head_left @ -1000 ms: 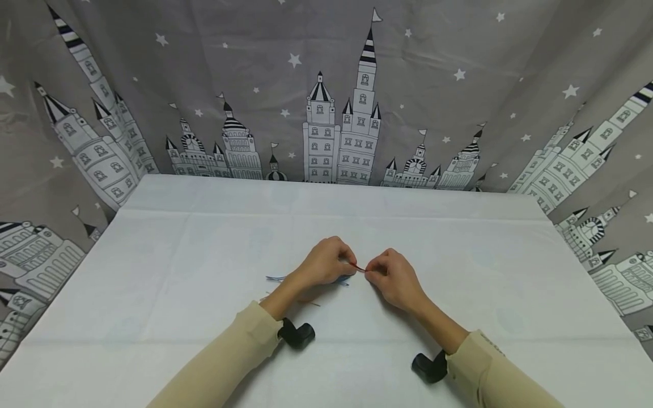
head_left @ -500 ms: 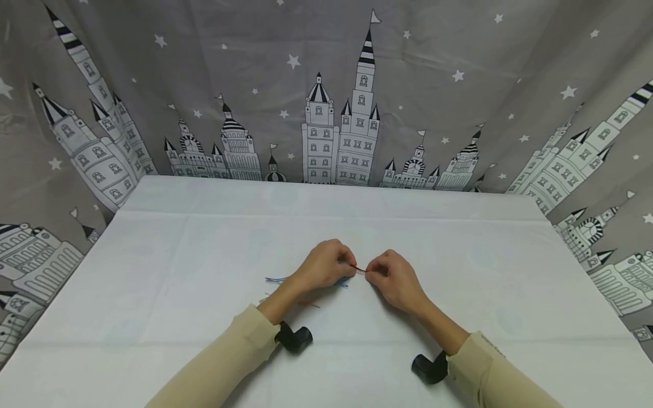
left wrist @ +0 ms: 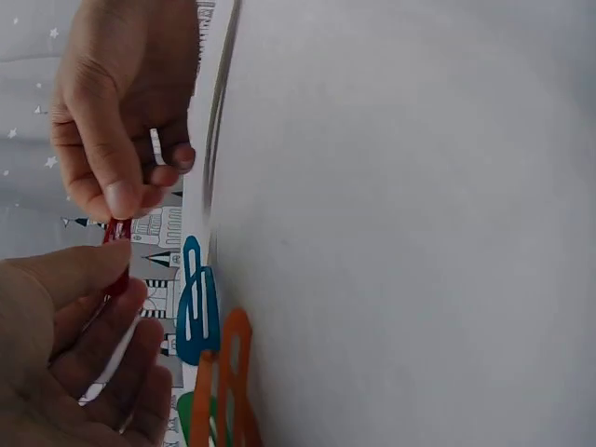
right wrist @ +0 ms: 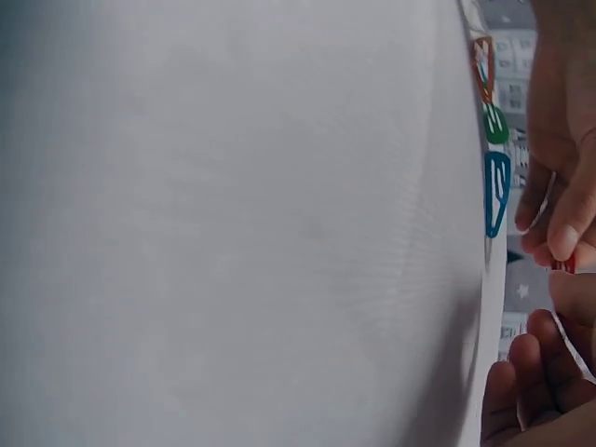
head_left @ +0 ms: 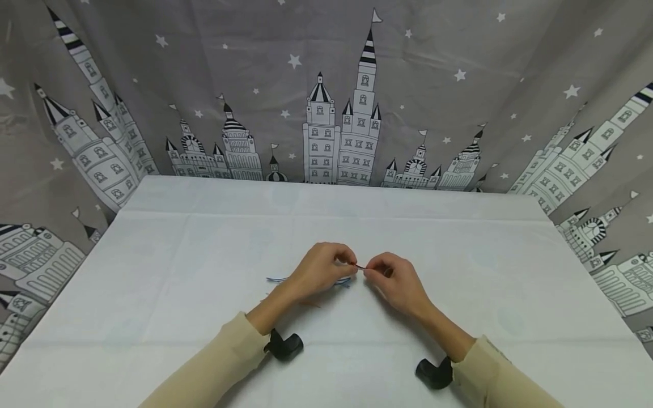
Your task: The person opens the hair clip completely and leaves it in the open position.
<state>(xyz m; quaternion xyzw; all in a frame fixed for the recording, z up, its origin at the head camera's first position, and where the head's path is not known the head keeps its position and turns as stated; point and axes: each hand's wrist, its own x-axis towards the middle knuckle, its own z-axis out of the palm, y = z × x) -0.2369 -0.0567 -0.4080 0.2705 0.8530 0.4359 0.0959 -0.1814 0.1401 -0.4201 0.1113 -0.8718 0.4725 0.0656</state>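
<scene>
A red snap hair clip (left wrist: 118,231) is stretched between my two hands, just above the table. My left hand (head_left: 322,269) pinches one end between thumb and forefinger. Thumb and fingertips of my right hand (head_left: 400,285) pinch the other end. Fingers cover most of the clip, so only a short middle part shows. Beneath and beside the left hand lie more snap clips: blue (left wrist: 196,352), orange (left wrist: 239,326) and green (right wrist: 496,138). In the head view the left hand and forearm partly hide them.
A white cloth covers the table (head_left: 204,249). Behind it hangs a grey curtain (head_left: 433,51) printed with castles and stars. Black wrist cameras (head_left: 285,347) sit at both cuffs of the beige sleeves (head_left: 204,362).
Both hands keep their pinch on the red hair clip. The left wrist and forearm have shifted slightly down and left, and the right wrist has moved slightly down and right.
</scene>
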